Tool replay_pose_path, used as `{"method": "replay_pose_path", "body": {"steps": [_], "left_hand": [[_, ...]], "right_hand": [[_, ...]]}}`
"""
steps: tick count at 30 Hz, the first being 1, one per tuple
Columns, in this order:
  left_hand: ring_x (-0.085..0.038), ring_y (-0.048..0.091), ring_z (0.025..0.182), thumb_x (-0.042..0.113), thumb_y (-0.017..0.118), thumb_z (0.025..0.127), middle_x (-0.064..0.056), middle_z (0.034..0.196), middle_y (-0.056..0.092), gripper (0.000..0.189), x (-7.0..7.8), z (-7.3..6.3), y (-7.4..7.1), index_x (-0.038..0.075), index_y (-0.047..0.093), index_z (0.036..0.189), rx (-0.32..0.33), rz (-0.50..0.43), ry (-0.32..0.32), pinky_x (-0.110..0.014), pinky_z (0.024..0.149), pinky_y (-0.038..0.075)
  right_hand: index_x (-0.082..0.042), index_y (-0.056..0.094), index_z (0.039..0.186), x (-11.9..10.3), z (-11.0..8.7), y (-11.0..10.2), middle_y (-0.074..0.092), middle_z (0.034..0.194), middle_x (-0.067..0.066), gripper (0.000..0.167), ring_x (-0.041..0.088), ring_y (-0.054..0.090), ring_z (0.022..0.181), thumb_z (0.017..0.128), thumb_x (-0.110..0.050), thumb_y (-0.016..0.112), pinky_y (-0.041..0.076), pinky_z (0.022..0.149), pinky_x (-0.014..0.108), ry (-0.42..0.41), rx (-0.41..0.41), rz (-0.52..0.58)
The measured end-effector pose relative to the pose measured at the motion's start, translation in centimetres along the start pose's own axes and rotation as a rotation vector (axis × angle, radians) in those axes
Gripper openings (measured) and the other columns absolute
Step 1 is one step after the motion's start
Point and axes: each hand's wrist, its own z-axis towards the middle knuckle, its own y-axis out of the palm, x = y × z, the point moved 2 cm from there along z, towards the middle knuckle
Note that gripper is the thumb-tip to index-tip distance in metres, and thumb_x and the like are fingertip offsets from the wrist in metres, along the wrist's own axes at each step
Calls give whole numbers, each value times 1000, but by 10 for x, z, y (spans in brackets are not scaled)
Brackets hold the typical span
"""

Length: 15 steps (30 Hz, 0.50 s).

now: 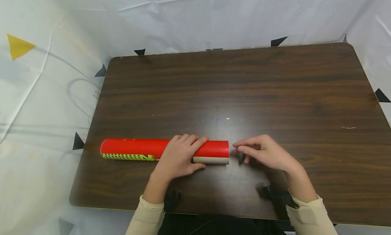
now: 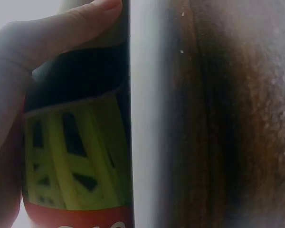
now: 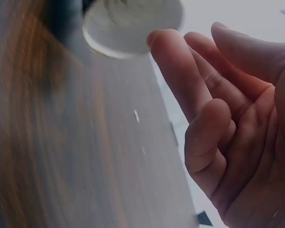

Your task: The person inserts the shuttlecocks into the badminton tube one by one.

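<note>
A long red cylindrical tube (image 1: 131, 147) lies sideways on the table, with a yellow-and-black printed panel and a pale band along its near side. My left hand (image 1: 178, 157) grips it right of the middle, fingers over the top and thumb on the near side. The left wrist view shows the thumb (image 2: 61, 31) against the tube's printed wall (image 2: 71, 161). Just off the tube's right end, my right hand (image 1: 272, 153) hovers with loosely bent fingers and holds nothing. In the right wrist view, the pale round tube end (image 3: 133, 28) is beside the fingertips; its details are blurred.
The dark wood-grain table (image 1: 244, 92) has small white specks (image 1: 228, 119) beyond the hands. White sheeting (image 1: 183, 21) with dark triangles hangs around the back and sides. A yellow triangle (image 1: 19, 46) is on the left sheet.
</note>
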Motion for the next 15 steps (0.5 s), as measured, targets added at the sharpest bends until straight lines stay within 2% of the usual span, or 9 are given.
{"method": "replay_pose_path", "body": {"steps": [9,15], "left_hand": [[-19,58,99,57,80,70,2,113,63,82,-1,2,9,20,53,138,-42,23,-15,-40,88,45],[-21,56,104,56,83,68,2,115,63,86,-1,1,8,21,52,140,-54,4,-31,-47,97,40]], "right_hand": [[-5,70,118,4,-11,-19,72,95,10,26,27,66,75,97,-19,63,50,55,32,-3,95,-33],[-5,70,118,3,-12,-27,72,102,10,25,25,66,79,98,-17,61,52,57,34,-1,117,-53]]}}
